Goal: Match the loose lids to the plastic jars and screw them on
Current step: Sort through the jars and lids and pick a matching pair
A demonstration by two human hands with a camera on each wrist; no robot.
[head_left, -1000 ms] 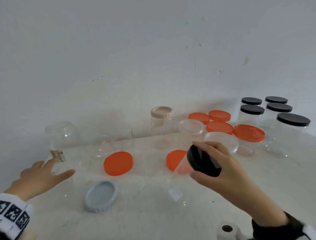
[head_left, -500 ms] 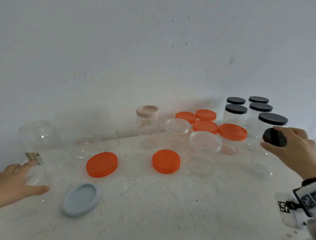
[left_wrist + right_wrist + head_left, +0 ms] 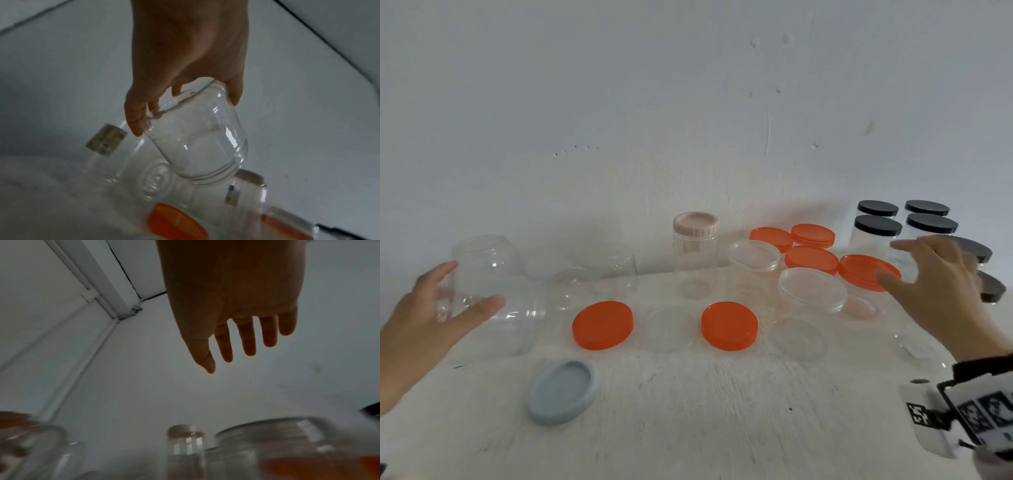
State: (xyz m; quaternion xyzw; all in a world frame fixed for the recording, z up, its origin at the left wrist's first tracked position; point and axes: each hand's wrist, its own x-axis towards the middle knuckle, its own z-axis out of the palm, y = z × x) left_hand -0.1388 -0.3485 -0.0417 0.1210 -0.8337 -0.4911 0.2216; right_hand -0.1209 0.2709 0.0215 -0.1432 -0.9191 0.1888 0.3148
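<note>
1. Judging from the counter (image 3: pixel 688 428), the job looks roughly half done: five black-lidded jars (image 3: pixel 878 228) stand capped at the far right, a sixth black lid (image 3: pixel 993 287) shows just past the right hand, and the tall beige-lidded jar (image 3: pixel 695 253) is capped at the back.
2. Orange-lidded jars (image 3: pixel 811 258) and jars with clear lids (image 3: pixel 812 289) fill the middle right; whether those lids are screwed tight or only resting on, I cannot tell.
3. Left to do: two loose orange lids (image 3: pixel 602 324) lie flat near the front with two open clear jars beside them, and a grey-blue lid (image 3: pixel 561 390) lies alone closer in.
4. More uncapped clear jars stand at the far left near the wall.
5. The left hand (image 3: pixel 424 329) has its grip curled round the base of an upturned clear jar (image 3: pixel 195 139), thumb on one side and fingers (image 3: pixel 134 125) on the other, mouth pointing down toward the counter.
6. The right hand (image 3: pixel 941 291) hovers over the orange-lidded jars with its grip spread, fingers straight and apart, holding nothing.
7. My guess is the held jar needs a lid next; which loose one fits is not clear.
</note>
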